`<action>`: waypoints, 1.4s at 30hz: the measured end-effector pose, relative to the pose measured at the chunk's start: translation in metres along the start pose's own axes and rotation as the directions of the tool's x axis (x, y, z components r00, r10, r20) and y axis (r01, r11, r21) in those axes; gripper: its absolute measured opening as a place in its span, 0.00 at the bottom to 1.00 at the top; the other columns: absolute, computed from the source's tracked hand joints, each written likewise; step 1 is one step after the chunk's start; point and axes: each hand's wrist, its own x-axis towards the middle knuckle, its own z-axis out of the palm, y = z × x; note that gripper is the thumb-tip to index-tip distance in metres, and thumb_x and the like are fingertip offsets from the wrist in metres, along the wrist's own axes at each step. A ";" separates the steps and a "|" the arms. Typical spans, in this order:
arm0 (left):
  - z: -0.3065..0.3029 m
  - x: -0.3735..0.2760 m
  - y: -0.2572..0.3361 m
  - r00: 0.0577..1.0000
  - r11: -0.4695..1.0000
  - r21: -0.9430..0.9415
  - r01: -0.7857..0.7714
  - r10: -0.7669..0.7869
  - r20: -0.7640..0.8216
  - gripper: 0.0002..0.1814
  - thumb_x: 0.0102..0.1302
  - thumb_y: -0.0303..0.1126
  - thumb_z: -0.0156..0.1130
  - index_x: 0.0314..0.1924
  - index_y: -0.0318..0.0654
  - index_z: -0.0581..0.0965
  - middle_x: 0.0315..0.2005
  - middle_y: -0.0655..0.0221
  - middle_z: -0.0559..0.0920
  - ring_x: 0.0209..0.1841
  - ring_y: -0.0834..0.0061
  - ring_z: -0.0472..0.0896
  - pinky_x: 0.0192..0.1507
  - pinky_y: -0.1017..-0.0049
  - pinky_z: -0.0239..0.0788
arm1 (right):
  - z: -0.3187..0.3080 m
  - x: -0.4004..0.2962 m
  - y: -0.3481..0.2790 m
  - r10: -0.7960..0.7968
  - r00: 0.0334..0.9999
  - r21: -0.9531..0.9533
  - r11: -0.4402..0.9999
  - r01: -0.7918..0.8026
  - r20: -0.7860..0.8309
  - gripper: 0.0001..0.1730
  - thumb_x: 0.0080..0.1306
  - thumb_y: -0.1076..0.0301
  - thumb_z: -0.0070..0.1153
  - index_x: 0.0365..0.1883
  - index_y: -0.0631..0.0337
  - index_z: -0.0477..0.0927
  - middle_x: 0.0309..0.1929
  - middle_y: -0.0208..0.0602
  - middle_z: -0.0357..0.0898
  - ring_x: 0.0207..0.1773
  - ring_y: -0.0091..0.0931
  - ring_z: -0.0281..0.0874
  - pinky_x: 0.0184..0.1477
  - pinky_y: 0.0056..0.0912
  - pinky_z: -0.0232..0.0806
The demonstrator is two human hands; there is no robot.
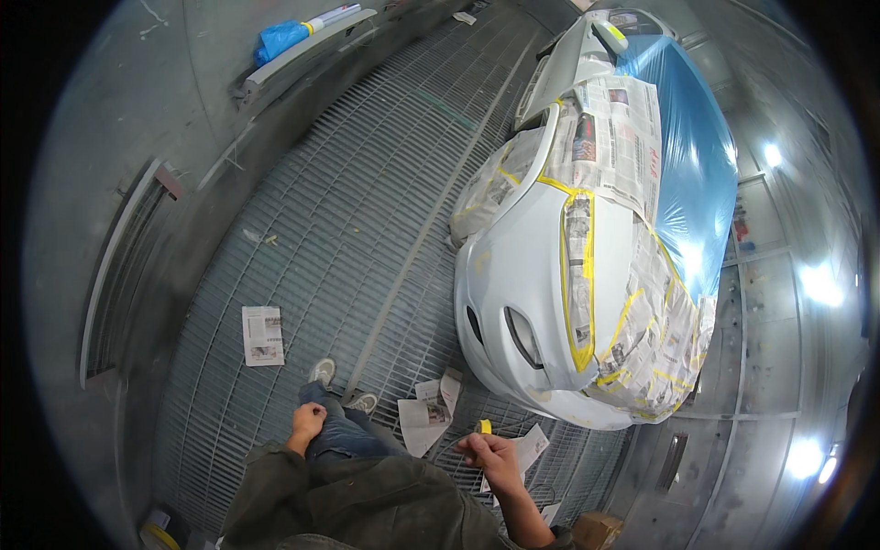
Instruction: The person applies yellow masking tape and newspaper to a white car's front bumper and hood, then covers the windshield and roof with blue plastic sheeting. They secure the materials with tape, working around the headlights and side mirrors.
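My right hand [489,457] is raised at the lower middle with a roll of yellow masking tape [484,427] in it. Low in front of my left thigh, my left hand [309,418] is loosely curled; whether its fingers hold anything cannot be told. Ahead and to the right stands a pale car [509,275]. Newspaper sheets [619,151] edged with yellow tape cover parts of its body, a narrow taped strip [579,275] covers a lamp area, and blue plastic film [694,172] is draped along the far side. Neither hand touches the car.
Underfoot is a metal grating floor [344,227]. A newspaper [262,337] lies left of my feet, and more loose sheets [426,419] lie near the bumper. A cardboard box [597,531] stands at bottom right. Against the left wall, a ledge [309,51] holds a roll with blue plastic [280,42].
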 end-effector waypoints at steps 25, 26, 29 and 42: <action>-0.016 0.017 -0.026 0.999 1.000 -0.007 0.027 -0.027 0.036 0.07 0.60 0.37 0.69 0.37 0.46 0.88 0.35 0.63 0.89 0.42 0.58 0.87 0.46 0.63 0.78 | 0.039 0.001 0.005 -0.008 0.999 -0.048 0.999 0.006 -0.044 0.19 0.78 0.62 0.50 0.27 0.62 0.76 0.26 0.30 0.75 0.25 0.20 0.70 0.28 0.23 0.62; -0.018 0.017 -0.025 0.999 0.999 -0.008 0.033 -0.033 0.033 0.07 0.60 0.37 0.69 0.37 0.46 0.88 0.35 0.63 0.89 0.42 0.58 0.87 0.46 0.63 0.78 | 0.041 0.001 0.004 -0.008 0.999 -0.040 0.999 0.007 -0.039 0.18 0.78 0.62 0.51 0.28 0.62 0.76 0.26 0.29 0.75 0.25 0.19 0.69 0.29 0.22 0.61; -0.025 0.013 -0.023 0.999 0.999 -0.012 0.039 -0.038 0.035 0.08 0.60 0.37 0.69 0.37 0.46 0.88 0.35 0.63 0.89 0.42 0.58 0.87 0.46 0.63 0.78 | 0.046 0.005 0.000 -0.013 1.000 -0.025 1.000 0.012 -0.011 0.17 0.78 0.62 0.52 0.30 0.63 0.77 0.26 0.26 0.74 0.25 0.16 0.67 0.29 0.20 0.60; -0.028 0.024 -0.021 0.999 0.999 -0.010 0.031 -0.030 0.025 0.07 0.60 0.36 0.69 0.37 0.44 0.87 0.34 0.63 0.88 0.41 0.59 0.87 0.46 0.63 0.78 | 0.055 0.013 -0.006 -0.043 0.999 -0.052 0.998 0.045 0.029 0.21 0.80 0.58 0.49 0.28 0.62 0.74 0.25 0.28 0.73 0.26 0.17 0.66 0.30 0.22 0.60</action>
